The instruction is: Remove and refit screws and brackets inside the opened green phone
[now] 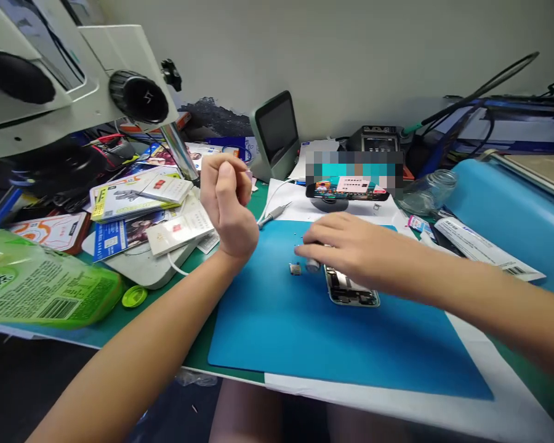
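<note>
My left hand (228,206) is raised over the left edge of the blue mat (268,326), fingers curled in. Whatever it may hold is hidden. My right hand (344,246) is over an opened phone (353,292) with its inner parts showing, covering the phone's upper part. Below its bent fingers a short grey cylindrical thing (313,265) shows, blurred; its kind is unclear. Left of it lies a small metal piece (295,269), with tiny specks behind. A grey screwdriver (276,214) rests at the mat's back left edge.
Behind the mat a lit phone (348,186) leans on a round stand. A microscope (133,92) overhangs the left side, above stacked boxes (138,194). A green bottle (50,283) lies at front left. On the right are a glass jar (431,191) and a white packet (484,246).
</note>
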The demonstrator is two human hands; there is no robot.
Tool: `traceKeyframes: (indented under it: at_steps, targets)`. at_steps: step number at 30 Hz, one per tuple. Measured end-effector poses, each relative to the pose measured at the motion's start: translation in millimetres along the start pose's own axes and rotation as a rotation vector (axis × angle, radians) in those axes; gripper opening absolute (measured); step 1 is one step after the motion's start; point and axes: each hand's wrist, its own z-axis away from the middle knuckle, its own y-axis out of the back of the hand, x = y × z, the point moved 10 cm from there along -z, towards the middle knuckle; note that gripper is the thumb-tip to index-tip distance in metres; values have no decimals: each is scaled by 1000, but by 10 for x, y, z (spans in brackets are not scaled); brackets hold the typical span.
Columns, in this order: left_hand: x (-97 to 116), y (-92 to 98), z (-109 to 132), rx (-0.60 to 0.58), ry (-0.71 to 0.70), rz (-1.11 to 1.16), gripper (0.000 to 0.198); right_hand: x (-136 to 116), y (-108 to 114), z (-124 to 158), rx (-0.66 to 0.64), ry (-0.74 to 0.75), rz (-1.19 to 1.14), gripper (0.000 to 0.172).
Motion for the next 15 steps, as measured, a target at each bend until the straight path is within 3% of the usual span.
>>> traceKeyframes:
  at_steps: [6, 10, 13, 15]
  targets:
    - [-309, 319, -426, 162, 32, 133, 38, 312, -485, -650, -256, 130, 136, 8]
    - [-538, 505, -671, 176, -23, 121, 48, 385, -653, -749, -330, 144, 177, 17]
    - [-629, 547, -647, 222, 40, 42, 51, 386, -634, -754, -317, 130, 174, 14]
    - [-590, 503, -577, 228, 67, 18, 51, 389, -606, -744, -305, 116, 162, 23]
